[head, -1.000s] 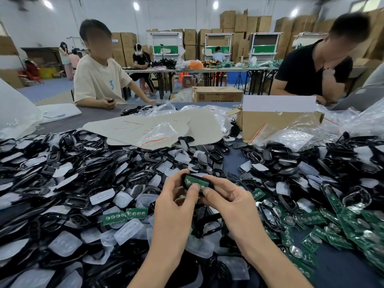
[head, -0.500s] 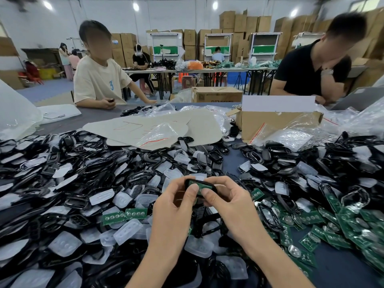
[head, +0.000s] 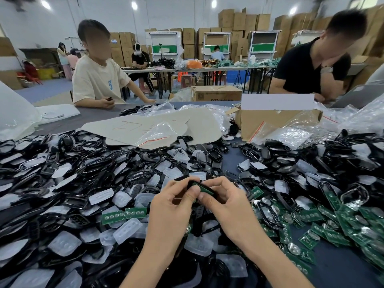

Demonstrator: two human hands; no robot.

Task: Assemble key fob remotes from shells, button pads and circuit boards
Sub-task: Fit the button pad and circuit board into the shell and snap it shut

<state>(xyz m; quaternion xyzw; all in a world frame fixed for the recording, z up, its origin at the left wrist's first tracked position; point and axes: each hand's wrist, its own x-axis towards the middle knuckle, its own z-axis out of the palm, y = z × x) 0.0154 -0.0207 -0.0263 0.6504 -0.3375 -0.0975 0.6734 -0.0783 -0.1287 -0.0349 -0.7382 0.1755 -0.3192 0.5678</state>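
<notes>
A black key fob shell (head: pixel 202 187) with a green circuit board seated in it is held just above the parts pile at centre. My left hand (head: pixel 172 206) pinches its left end between thumb and fingers. My right hand (head: pixel 226 202) grips its right end, thumb pressed on the board. Loose black shells (head: pixel 83 183), translucent white button pads (head: pixel 101 196) and green circuit boards (head: pixel 124 214) cover the table around both hands. More boards (head: pixel 332 221) are heaped at the right.
A cardboard box (head: pixel 276 121) with plastic bags stands at the back right, flat card sheets (head: pixel 149 127) at the back centre. Two people sit across the grey table (head: pixel 332 265). Stacked cartons and other work tables fill the hall behind.
Both hands have lowered the shell slightly and tilted it, right end down. My thumbs have closed together over the board. The piles have not moved.
</notes>
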